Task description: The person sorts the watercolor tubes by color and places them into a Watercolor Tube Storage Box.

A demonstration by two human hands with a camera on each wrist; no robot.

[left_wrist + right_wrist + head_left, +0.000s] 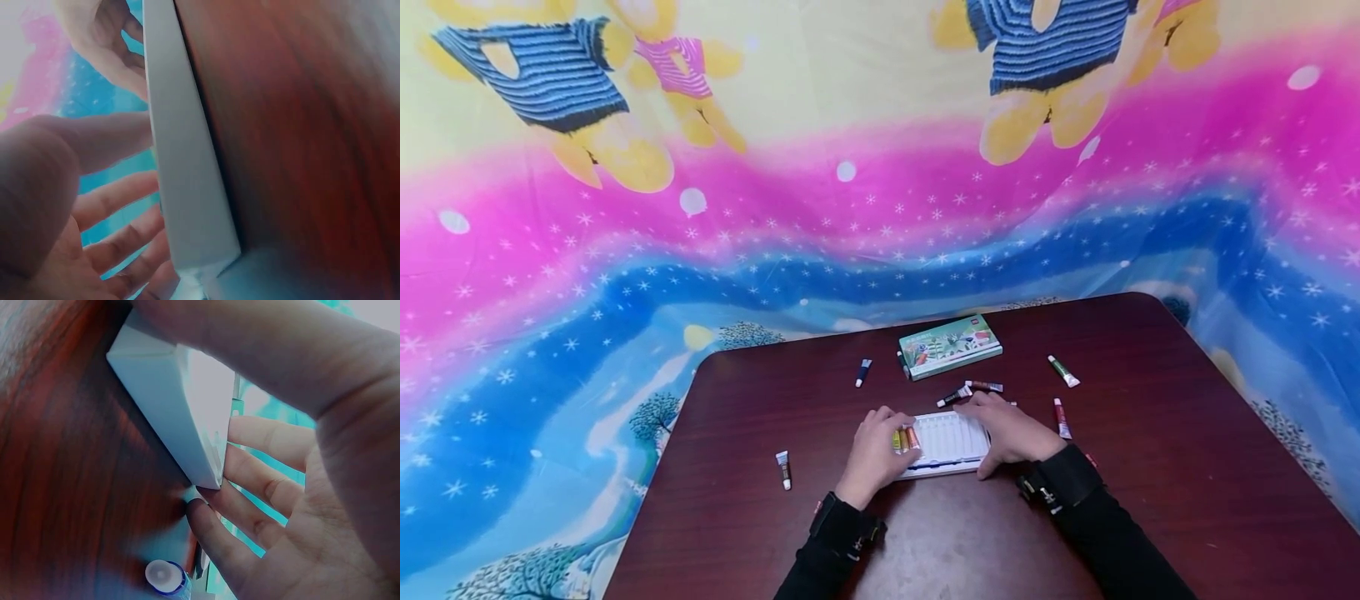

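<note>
A white slotted paint tray [946,440] lies near the middle of the table, its pale side wall [187,156] large in the left wrist view. Yellow, orange and red paint tubes [906,439] fill its left slots. My left hand [874,450] holds the tray's left end, thumb over the tubes and fingers toward the far edge. At the other end, my right hand [1009,429] grips the tray between the thumb at the near corner and fingers at the far side. A black-labelled tube [954,396] and a brown one [984,386] lie just beyond the tray.
A green paint box [951,346] lies at the back. Loose tubes are scattered around: dark blue [863,372], brown [784,470], green [1063,371] and red [1062,417]. A patterned cloth [820,208] hangs behind the dark wooden table [737,417].
</note>
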